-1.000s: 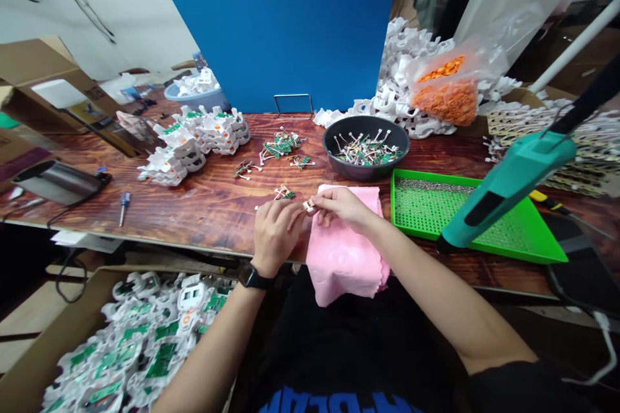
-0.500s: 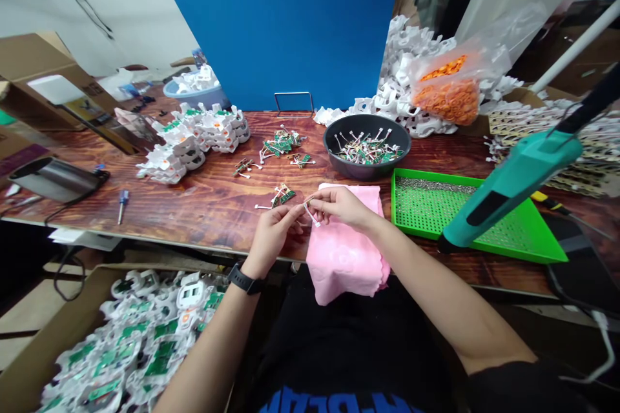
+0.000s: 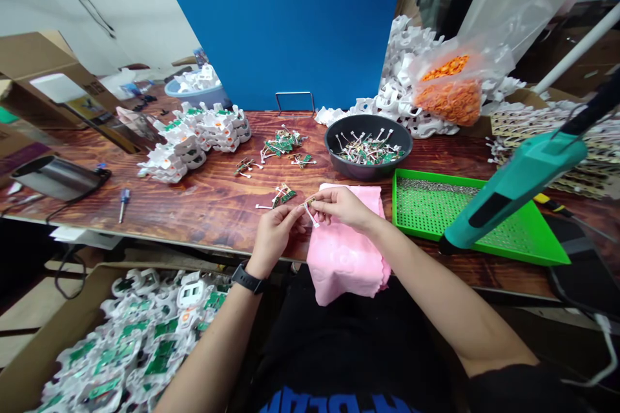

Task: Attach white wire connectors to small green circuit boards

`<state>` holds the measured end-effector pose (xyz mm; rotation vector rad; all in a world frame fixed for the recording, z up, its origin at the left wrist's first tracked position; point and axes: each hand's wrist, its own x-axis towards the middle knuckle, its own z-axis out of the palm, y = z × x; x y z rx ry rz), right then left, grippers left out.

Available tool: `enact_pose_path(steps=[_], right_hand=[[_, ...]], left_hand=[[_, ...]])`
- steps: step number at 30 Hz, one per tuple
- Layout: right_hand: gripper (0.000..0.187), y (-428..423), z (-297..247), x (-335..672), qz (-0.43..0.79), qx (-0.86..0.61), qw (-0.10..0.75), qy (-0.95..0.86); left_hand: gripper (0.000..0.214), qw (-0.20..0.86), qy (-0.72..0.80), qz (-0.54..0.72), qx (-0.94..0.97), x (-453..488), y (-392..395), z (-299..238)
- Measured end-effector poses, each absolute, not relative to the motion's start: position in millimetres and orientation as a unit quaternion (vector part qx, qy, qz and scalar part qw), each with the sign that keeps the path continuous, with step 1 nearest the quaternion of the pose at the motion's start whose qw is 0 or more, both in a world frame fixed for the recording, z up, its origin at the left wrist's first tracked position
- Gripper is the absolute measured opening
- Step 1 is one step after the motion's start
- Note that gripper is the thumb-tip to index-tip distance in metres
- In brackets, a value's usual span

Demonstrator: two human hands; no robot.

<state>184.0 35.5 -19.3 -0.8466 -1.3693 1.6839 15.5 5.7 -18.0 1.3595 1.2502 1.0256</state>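
- Between the left hand [image 3: 276, 231] and the right hand [image 3: 345, 206], one small wired piece [image 3: 310, 214] is held, right at the left edge of one pink cloth [image 3: 346, 255].
- Narrow, both of them: the piece's upper end is pinched by the left thumb and fingers, and met by the right-hand fingertips from the other side; part of it is hidden there.
- Its long axis is slanted, and one white connector [image 3: 316, 224] is pointed down toward the body and slightly rightward.
- Just beyond the left fingertips, one cluster of green boards [image 3: 285, 194] is laid; farther out from that hand, three more clusters are counted, their boards too tangled to number.
- Beyond the right hand, one dark bowl [image 3: 361, 171] is heaped with wired boards [image 3: 371, 150].
- To the right of the right hand, one green tray [image 3: 545, 242] is set, with one teal power driver [image 3: 516, 184] slanted across it.
- Well left of the left hand, one blue-handled screwdriver [image 3: 124, 197] is laid.
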Motion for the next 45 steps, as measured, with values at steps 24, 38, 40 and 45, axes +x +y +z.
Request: enact_pose_path(steps=[24,38,40,45], right_hand=[[0.017,38.6,-11.3,186.8,0.699,-0.416,0.411,-0.412],[0.013,36.3,-17.7,183.4,0.686,-0.388,0.389,-0.477],[0.015,36.5,-18.5,183.2,0.681,-0.384,0.392,-0.485],[0.022,36.8,-20.8,183.2,0.695,-0.363,0.377,-0.493]], left_hand=[[0.007,-0.057,0.523,0.320,0.788,-16.7,41.1,-27.4],[0.032,0.193,0.521,0.454,0.697,10.1,10.4,-24.8],[0.030,0.365,0.531,0.454,0.615,10.8,12.2,-22.6],[0.031,0.523,0.536,0.429,0.505,11.6,13.6,-19.0]])
